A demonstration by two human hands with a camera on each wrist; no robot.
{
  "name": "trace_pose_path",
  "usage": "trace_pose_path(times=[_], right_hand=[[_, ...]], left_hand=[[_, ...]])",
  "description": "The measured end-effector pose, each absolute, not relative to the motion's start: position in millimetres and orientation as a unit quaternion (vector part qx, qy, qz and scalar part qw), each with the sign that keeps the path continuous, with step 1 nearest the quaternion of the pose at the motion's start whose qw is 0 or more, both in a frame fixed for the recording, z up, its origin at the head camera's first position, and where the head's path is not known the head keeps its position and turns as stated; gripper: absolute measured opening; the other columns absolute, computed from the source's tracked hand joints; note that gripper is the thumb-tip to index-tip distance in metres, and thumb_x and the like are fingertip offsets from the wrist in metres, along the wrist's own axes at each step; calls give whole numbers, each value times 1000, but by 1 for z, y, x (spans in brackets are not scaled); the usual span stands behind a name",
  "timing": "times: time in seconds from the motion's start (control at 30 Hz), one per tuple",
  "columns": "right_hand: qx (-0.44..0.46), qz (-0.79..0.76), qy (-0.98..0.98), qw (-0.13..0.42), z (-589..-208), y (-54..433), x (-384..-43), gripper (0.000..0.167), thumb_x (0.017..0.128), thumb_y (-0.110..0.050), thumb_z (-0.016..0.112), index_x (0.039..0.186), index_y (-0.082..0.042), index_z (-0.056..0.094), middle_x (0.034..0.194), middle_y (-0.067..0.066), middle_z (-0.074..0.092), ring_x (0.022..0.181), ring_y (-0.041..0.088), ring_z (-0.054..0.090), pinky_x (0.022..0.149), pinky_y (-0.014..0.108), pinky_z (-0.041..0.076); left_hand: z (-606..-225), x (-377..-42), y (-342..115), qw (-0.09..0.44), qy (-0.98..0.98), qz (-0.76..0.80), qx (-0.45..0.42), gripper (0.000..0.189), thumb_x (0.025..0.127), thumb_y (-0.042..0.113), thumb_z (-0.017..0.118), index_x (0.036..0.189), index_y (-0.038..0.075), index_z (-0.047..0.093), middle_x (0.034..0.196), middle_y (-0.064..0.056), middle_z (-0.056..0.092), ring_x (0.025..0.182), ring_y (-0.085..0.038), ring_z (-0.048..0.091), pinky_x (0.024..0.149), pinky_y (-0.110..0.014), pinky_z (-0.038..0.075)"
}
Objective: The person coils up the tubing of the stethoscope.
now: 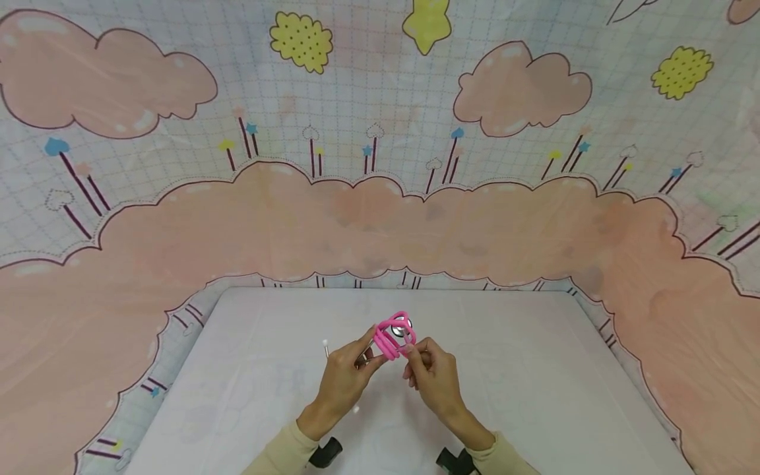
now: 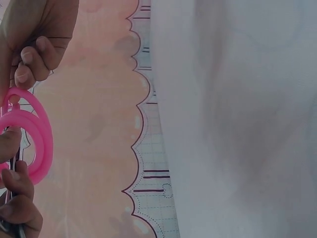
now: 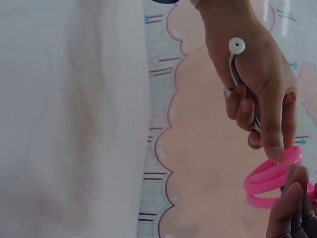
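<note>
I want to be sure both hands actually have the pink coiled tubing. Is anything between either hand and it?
Nothing visible is. The left hand and the right hand both pinch the pink coiled tubing directly, holding it up above the white table. The left hand also grips a thin metal part with a white tip.

This looked like a staged recording set and not a lived-in room. A white table stood enclosed at the back and on both sides by a hung cloth backdrop printed with pink clouds, yellow stars and little hearts on sticks over a pale grid. The cloth ran right down to the table's edges, and no furniture, walls or windows showed beyond it.
</note>
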State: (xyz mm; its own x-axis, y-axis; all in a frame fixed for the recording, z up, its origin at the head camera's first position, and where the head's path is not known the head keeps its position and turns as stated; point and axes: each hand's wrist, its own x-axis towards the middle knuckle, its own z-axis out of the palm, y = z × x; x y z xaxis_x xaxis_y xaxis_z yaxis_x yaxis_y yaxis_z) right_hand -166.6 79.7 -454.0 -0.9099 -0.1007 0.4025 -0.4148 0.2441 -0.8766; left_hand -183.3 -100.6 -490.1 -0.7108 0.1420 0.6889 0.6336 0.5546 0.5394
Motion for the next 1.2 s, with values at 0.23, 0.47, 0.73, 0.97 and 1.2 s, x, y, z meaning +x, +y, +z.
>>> trace_pose_path(times=[0.23, 0.47, 0.73, 0.97, 1.2], right_hand=[[144, 614, -762, 144, -454, 77, -165, 13, 96, -4, 60, 87, 4, 54, 56, 15, 62, 41, 20, 55, 42, 24, 50], [111, 576, -793, 161, -475, 81, -179, 25, 89, -6, 71, 101, 3, 51, 66, 11, 60, 55, 9, 52, 46, 20, 43], [173, 534, -803, 203, -480, 90, -190, 39, 85, -13, 77, 118, -8, 58, 102, 3, 61, 87, 14, 57, 62, 22, 51], [159, 511, -811, 236, -475, 93, -194, 40, 81, -16, 82, 113, -6, 60, 89, -1, 59, 81, 11, 56, 60, 23, 49], [171, 503, -810, 250, -477, 92, -196, 34, 79, -14, 82, 106, -9, 63, 82, -5, 59, 75, 8, 52, 56, 23, 47]], left_hand=[[-489, -185, -100, 301, -828, -413, -232, 60, 76, 12, 83, 131, 2, 62, 68, 4, 55, 58, 2, 38, 51, -10, 39], [-489, -185, -101, 292, -837, -406, -222, 60, 75, 14, 84, 130, 4, 63, 68, 7, 55, 59, 2, 40, 52, -11, 42], [-491, -184, -102, 269, -845, -404, -224, 57, 75, 14, 84, 129, 4, 65, 68, 8, 58, 59, 3, 42, 54, -12, 45], [-494, -184, -99, 258, -848, -396, -240, 56, 76, 13, 83, 129, 4, 64, 70, 8, 59, 59, 3, 43, 53, -10, 43], [-497, -182, -97, 242, -846, -404, -251, 56, 77, 12, 83, 129, 6, 65, 71, 7, 60, 59, 5, 43, 52, -10, 42]])
